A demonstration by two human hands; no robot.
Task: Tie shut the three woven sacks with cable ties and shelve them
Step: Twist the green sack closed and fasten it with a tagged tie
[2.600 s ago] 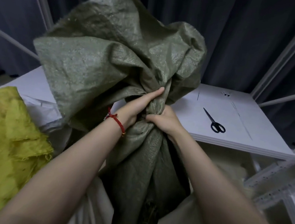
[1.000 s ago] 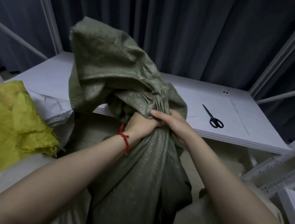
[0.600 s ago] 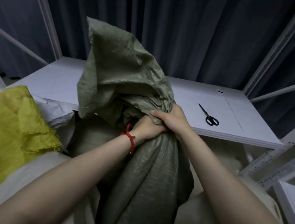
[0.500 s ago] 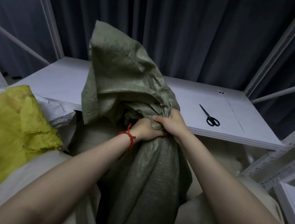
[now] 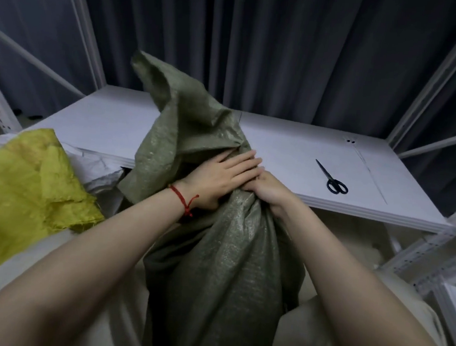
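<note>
The left arm (image 5: 104, 247) and the right arm (image 5: 345, 263) are bare. A thin red string bracelet (image 5: 180, 197) goes round the wrist of the left hand (image 5: 221, 177). Its little loose end sticks out toward 2 o'clock.

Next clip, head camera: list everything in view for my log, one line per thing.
green sack: one, olive green woven, centre, upright, neck bunched
yellow sack: one, yellow, left edge, crumpled
white sack: one, white, behind the yellow sack, mostly hidden
scissors: one pair, black, lying on the shelf board, right of the hands
shelf board: one, white, behind the green sack
rack frame: white perforated metal, both sides
curtain: dark blue-grey, background
cable ties: none in view
bracelet: one, red string, left wrist
left hand: fingers straight, pressing on the green sack's neck
right hand: fingers curled round the green sack's neck
</note>
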